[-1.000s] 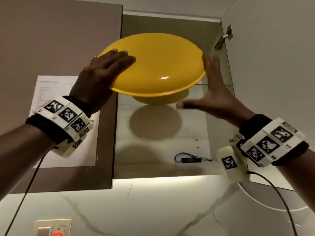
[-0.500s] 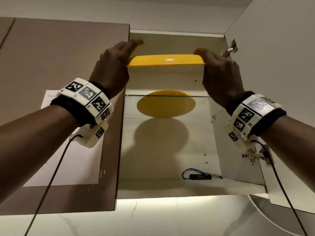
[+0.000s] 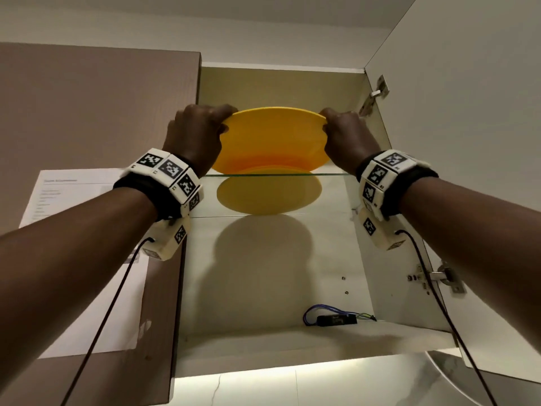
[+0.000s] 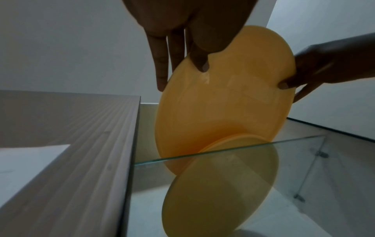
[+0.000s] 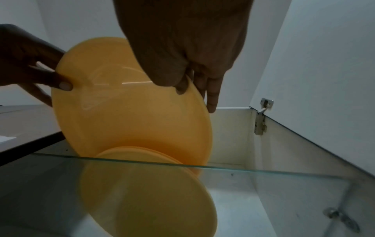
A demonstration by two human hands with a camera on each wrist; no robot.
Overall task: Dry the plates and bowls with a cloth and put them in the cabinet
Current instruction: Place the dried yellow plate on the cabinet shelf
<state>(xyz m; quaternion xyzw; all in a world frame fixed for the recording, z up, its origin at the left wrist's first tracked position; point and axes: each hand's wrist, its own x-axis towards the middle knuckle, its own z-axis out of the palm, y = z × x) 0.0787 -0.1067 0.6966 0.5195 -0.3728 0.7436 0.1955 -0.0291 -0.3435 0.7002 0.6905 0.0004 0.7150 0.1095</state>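
Cabinet [image 3: 281, 259] open: matte cream interior, door [image 3: 468, 142] swung right on metal hinges, brown grained door [image 3: 96, 118] closed at left with a printed sheet [image 3: 73, 194] taped on. Clear glass shelf [image 3: 336, 174], greenish front edge, across the upper half. Smooth round yellow plastic plate [image 3: 272, 136] held tilted above the shelf's front edge, far rim up, low near rim at or just over the stack; contact cannot be told. Flat yellow stack [image 3: 268, 194] on the shelf centre, underside seen as a disc through the glass. Left hand [image 3: 194, 133] pinching the plate's left rim, thumb on the near face, fingers behind. Right hand [image 3: 345, 136] pinching the right rim the same way. Small black module with blue looped wire [image 3: 336, 319] on the cabinet floor, right rear corner.
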